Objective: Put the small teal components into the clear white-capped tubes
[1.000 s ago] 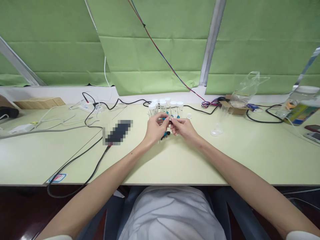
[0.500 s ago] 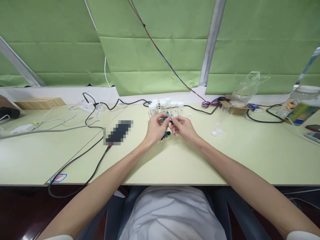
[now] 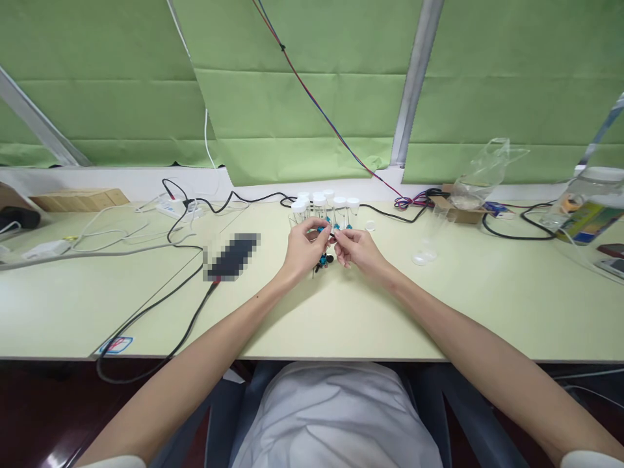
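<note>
Over the middle of the table, my left hand (image 3: 306,247) and my right hand (image 3: 359,249) meet with thumbs and fingertips pinched. Between the fingertips is a small black part (image 3: 332,236), touched by both hands; its kind is too small to make out. Just beneath lies a little pile of blue and black parts (image 3: 322,261), some with thin stems. Right behind the fingers stand several clear vials with white caps (image 3: 319,199), and blue bits show low in some of them. My left hand hides part of the vials.
A loose white cap (image 3: 370,225) lies right of the vials. Farther right are clear plastic tubes (image 3: 431,234) and a cardboard box (image 3: 458,212) with a plastic bag. On the left are a blurred dark phone-like object (image 3: 234,257), a black cable (image 3: 188,325) and white cords.
The right fingertips have shifted slightly around the black part, and more of it shows between the hands. The pile beneath stays in place.
</note>
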Tool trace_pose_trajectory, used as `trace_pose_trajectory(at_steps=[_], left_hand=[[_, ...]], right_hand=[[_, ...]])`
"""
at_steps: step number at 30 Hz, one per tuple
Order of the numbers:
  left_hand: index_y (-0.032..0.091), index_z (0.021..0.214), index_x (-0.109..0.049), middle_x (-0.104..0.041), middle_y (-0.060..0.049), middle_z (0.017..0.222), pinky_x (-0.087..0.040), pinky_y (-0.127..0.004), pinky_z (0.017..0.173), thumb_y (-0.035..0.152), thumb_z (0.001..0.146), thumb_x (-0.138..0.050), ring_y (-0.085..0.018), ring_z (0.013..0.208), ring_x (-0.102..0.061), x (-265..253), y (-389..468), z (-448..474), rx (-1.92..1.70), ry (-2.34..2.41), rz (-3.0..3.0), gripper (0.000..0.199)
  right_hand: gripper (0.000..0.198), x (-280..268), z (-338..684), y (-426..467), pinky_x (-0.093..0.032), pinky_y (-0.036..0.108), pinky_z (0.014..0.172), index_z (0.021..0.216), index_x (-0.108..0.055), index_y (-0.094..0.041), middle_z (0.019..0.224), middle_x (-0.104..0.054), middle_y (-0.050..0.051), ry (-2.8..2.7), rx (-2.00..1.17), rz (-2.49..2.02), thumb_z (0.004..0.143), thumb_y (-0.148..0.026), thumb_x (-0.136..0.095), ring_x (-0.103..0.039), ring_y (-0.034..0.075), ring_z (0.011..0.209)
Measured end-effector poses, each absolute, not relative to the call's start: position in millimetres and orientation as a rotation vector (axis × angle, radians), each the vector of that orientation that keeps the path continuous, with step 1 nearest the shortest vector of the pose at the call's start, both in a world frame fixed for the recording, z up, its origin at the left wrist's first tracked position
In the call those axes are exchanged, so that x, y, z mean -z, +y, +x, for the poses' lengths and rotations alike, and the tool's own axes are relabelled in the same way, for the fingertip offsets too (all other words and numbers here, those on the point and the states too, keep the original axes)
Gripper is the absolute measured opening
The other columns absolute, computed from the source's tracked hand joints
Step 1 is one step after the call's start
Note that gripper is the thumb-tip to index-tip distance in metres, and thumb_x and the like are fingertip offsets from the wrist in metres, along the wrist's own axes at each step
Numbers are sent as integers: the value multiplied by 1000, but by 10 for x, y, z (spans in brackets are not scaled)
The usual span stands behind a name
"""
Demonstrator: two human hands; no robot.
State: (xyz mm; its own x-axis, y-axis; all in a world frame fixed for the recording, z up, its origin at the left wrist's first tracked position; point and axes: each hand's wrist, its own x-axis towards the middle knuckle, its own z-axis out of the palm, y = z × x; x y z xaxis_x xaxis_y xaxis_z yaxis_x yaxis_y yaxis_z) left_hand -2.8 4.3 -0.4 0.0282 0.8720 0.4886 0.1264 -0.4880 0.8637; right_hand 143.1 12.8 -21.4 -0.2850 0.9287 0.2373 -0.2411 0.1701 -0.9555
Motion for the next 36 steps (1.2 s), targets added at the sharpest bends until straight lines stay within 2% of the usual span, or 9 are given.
trace_pose_trajectory(at_steps=[5,12,17,24,30,36], left_hand=[[16,82,-63,-62,-2,74,-44,-23,50,32,78,-69,-9,53,-53,-7,32,-26,-1498,1012,1712,17],[16,83,-64,-61,-1,70,-43,-23,48,31,78,-69,-9,51,-52,1,43,-36,-1493,1011,1714,17],[16,82,-64,-59,0,63,-42,-23,47,31,77,-69,-10,50,-52,0,27,-21,-1476,1022,1700,16],[17,83,-64,-64,-3,75,-44,-24,50,32,78,-69,-10,54,-55,36,70,-35,-1504,1052,1725,17],[17,86,-63,-65,-3,87,-47,-24,53,28,79,-67,-10,59,-57,29,87,-54,-1556,1037,1745,13],[17,87,-62,-64,-3,88,-47,-23,53,25,80,-66,-9,59,-57,9,60,-39,-1540,1034,1734,11]], right_hand=[[56,223,1429,126,-35,22,33,69,-62,-14,49,-54,-1,-1329,-1416,-791,75,-69,-70,-51,10,37],[56,210,1422,116,-44,22,41,66,-63,-13,57,-59,1,-1253,-1455,-725,67,-66,-79,-57,10,45],[52,220,1420,134,-46,22,44,79,-60,-16,59,-63,0,-1199,-1399,-727,64,-60,-84,-59,11,47],[58,221,1393,135,-45,23,43,78,-56,-18,58,-65,0,-1202,-1358,-734,59,-66,-83,-60,12,46],[57,217,1399,121,-48,25,48,84,-56,-19,61,-66,-3,-1263,-1363,-644,54,-52,-91,-61,12,51],[56,238,1406,141,-46,25,46,79,-55,-19,61,-64,-2,-1311,-1349,-667,56,-60,-87,-60,12,49]])
